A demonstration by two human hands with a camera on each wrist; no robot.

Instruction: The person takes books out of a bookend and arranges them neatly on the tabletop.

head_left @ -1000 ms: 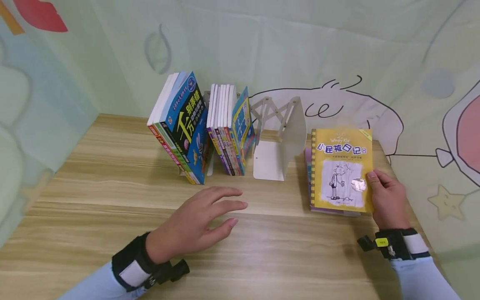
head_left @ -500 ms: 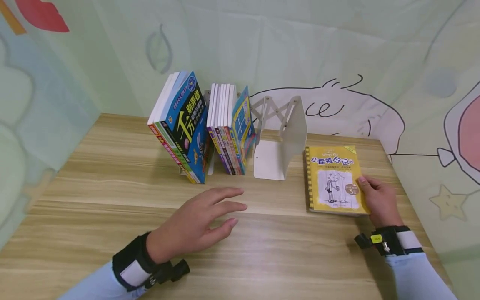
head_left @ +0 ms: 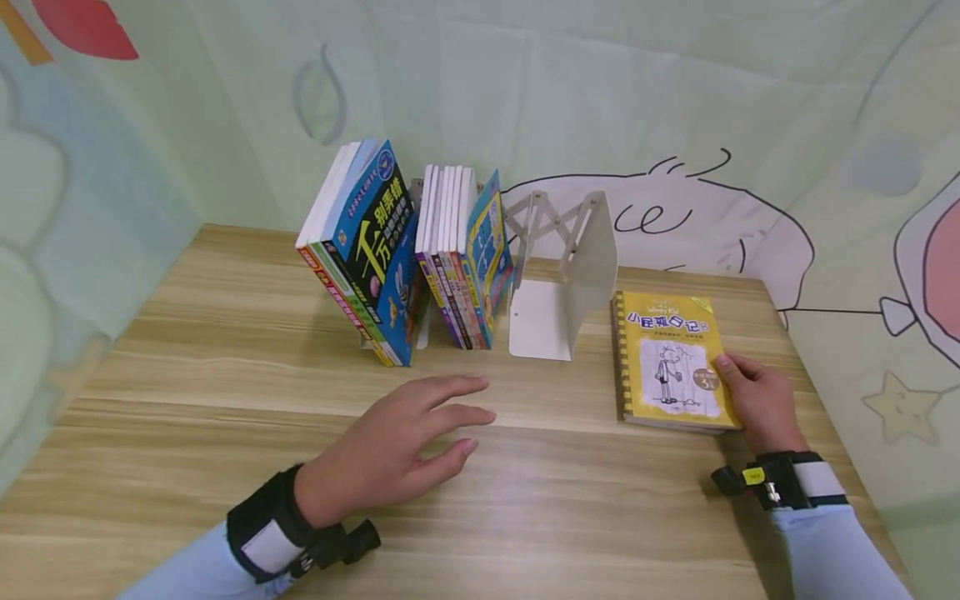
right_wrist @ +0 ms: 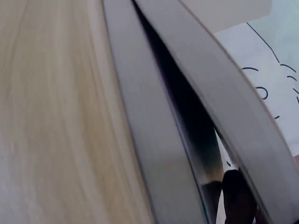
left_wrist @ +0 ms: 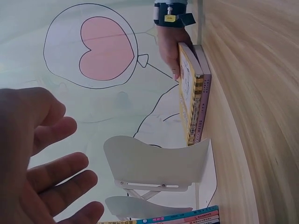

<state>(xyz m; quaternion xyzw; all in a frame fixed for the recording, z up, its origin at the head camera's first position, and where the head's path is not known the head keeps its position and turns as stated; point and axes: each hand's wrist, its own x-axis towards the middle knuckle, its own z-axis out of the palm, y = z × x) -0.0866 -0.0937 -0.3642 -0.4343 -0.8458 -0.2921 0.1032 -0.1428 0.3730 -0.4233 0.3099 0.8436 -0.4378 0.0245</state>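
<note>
Two broad surfaces are taken in first: a pale printed sheet (head_left: pixel 600 108) hung behind, and a wooden table (head_left: pixel 555 517) set before it. On the table, a book rack (head_left: pixel 596 271) is loaded with a taller group of books (head_left: pixel 382 258) at left and a thinner group of books (head_left: pixel 450 283) beside it. Right of the book rack, the yellow book (head_left: pixel 671 358) has been lowered over the past second and is now laid nearly square over a purple book (left_wrist: pixel 204 93); the pair can be judged almost lined up, but not yet let go, as a wedge-shaped gap is left between them. The yellow book's right edge is pinched by the right hand (head_left: pixel 761 404), thumb on top and fingers tucked into the gap. Nothing is gripped by the left hand (head_left: pixel 390 442), held over the table with its fingers spread. The sheet is softly creased, the wood streaked with long grain, the book rack built of smooth white plates and crossed bars, and glossy covers are set around flat, pale page edges.
</note>
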